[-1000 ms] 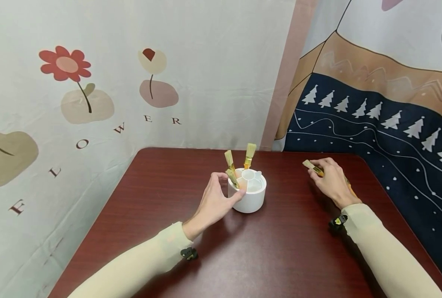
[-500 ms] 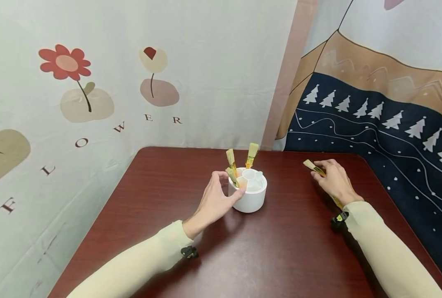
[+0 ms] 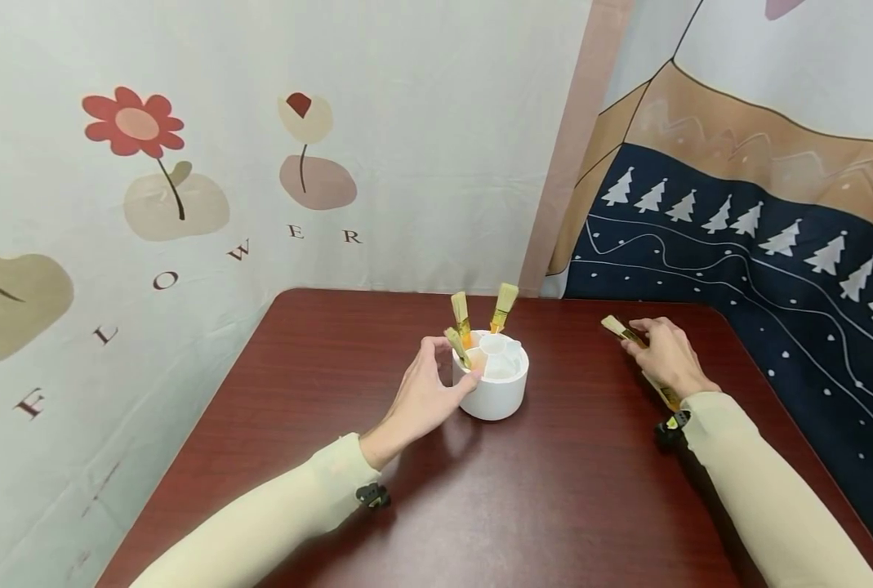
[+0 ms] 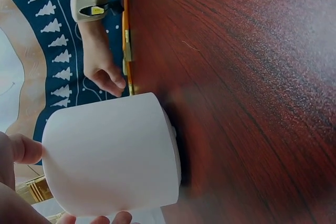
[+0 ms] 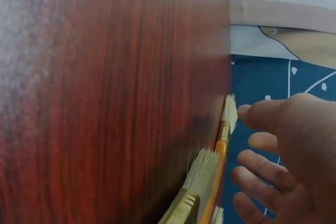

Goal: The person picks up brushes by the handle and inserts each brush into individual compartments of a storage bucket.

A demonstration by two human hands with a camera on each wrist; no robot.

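In the head view my left hand holds a white round divided brush pot, thumb at its near rim and fingers on its far left side. Its plain side wall fills much of the left wrist view. Three bristle brushes stand in it heads up, among them a brush at the back. On the right, my right hand hovers just over flat paintbrushes lying on the table. The right wrist view shows its fingers loosely bent, apart from a brush with an orange handle and a nearer brush.
The dark red wooden table has its back edge against a pale flower-printed cloth. A navy cloth with white trees hangs along the right side. Both sleeves carry a small dark wrist camera, as on the right wrist.
My right hand has shifted slightly right and its fingers have come off the brush, which lies on the table. My left hand keeps its hold on the pot.
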